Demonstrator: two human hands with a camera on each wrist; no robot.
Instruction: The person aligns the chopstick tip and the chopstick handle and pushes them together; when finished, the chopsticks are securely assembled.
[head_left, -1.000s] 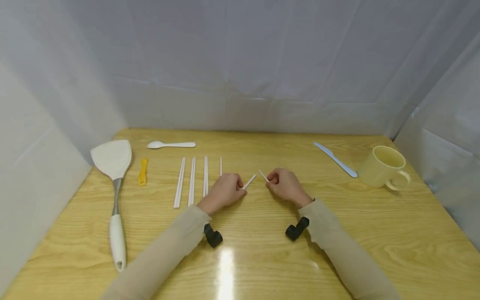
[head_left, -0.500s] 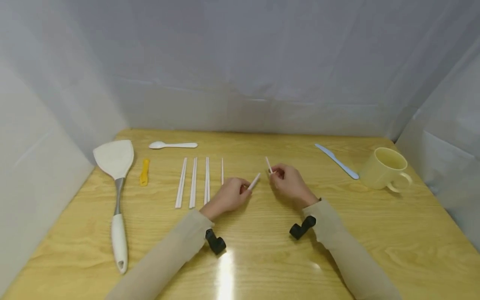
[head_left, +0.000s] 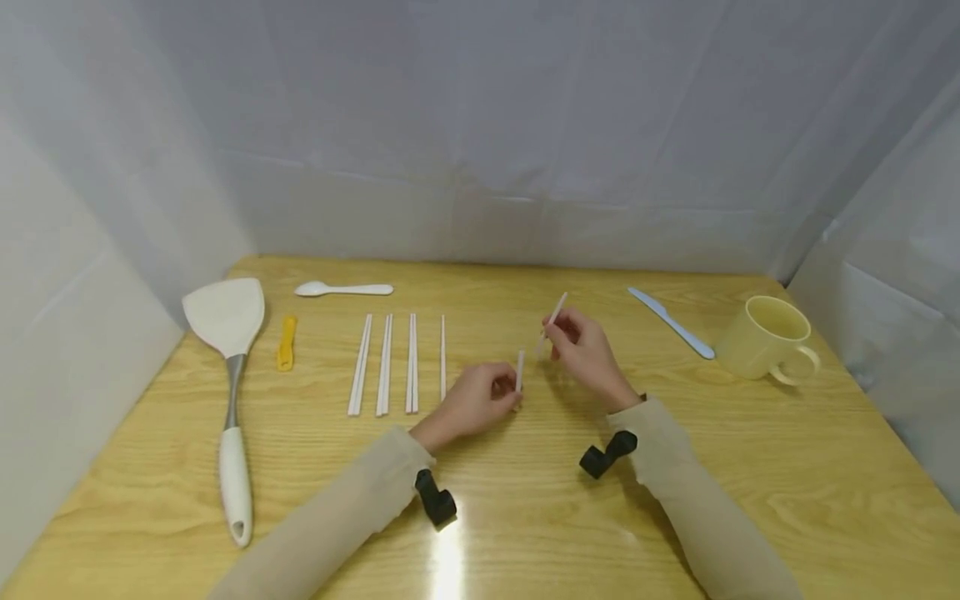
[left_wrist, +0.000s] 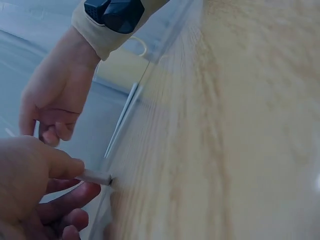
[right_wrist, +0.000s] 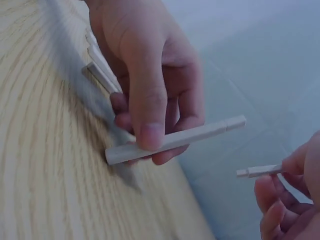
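Between thumb and fingertips, my left hand (head_left: 480,398) pinches a short white stick piece (right_wrist: 200,134). It stands near upright in the head view, with a seam near one end; in the left wrist view its other end is close over the wood. Just right of it and higher, my right hand (head_left: 585,350) pinches a second slim white stick piece (head_left: 557,308), its upper end leaning right. A stepped end of this piece shows in the right wrist view, apart from the first piece. A single white chopstick (head_left: 442,354) lies behind my left hand, partly hidden.
Left of the single chopstick lie white chopsticks (head_left: 385,367) in three pairs. Farther left are a yellow clip-like piece (head_left: 287,343), a white spoon (head_left: 345,289) and a white spatula (head_left: 234,475). A blue knife (head_left: 671,322) and yellow mug (head_left: 757,342) stand out at right.
The left piece has turned from slanted to near upright as my left hand shifted slightly right. My right hand has risen, and its piece has swung from leaning left to leaning right.
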